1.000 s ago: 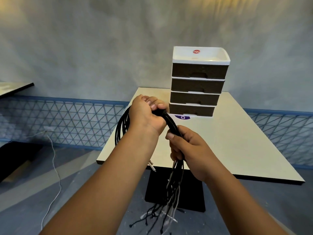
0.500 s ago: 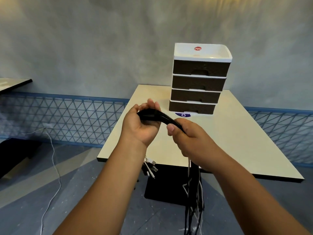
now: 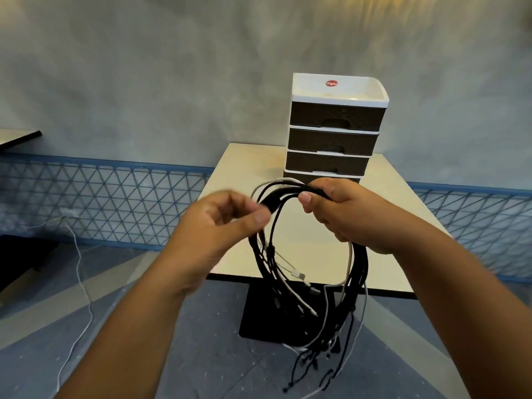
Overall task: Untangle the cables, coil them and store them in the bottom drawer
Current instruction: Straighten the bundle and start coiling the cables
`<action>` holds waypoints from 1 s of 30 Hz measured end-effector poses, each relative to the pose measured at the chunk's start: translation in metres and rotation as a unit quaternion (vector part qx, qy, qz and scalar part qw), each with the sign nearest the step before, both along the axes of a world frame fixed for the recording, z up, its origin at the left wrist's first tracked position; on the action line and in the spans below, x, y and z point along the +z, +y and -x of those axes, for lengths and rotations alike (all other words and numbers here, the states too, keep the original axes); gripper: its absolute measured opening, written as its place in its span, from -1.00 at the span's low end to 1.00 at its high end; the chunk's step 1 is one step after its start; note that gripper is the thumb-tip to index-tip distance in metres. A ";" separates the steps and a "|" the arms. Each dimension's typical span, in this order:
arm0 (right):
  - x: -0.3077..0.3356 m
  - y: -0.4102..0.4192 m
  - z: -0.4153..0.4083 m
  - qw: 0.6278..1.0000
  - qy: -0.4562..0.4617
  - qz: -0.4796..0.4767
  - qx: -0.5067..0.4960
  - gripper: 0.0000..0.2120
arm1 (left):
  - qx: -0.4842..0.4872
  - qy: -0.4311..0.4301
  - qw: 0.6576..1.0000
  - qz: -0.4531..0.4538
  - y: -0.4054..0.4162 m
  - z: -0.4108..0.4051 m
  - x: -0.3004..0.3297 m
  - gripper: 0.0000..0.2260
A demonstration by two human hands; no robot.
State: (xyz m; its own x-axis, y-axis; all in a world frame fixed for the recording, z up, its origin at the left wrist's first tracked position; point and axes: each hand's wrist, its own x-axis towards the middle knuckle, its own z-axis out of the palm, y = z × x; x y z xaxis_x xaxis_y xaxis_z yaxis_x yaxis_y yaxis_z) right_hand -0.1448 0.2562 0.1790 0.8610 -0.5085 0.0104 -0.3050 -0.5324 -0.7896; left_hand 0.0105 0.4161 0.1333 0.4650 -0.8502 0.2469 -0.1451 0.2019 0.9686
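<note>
- Cables, black and white, hang as one loose loop at centre frame, in front of the table edge, ends trailing toward the floor at lower right.
- Right hand grips the top of the bundle, fingers curled round it.
- Left hand is blurred at the loop's left side; its hold cannot be told.
- Light, limp and springy, probably: hold where the strands bunch.
- Drawer unit stands behind, upper centre, visible drawers closed.

both hands raised, fingers curled
</note>
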 end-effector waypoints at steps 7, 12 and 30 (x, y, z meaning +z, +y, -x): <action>0.017 0.008 0.002 0.994 0.062 0.076 0.039 -0.76 | 0.029 -0.359 0.921 -0.147 -0.054 0.005 0.013 -0.23; 0.025 0.005 0.011 0.997 0.019 0.070 0.031 -0.77 | -0.013 -0.155 0.986 -0.056 -0.063 0.013 0.004 -0.87; 0.020 -0.046 0.034 0.964 -0.157 -0.217 -0.003 -0.76 | -0.250 0.079 0.959 -0.112 -0.047 -0.011 -0.086 -0.77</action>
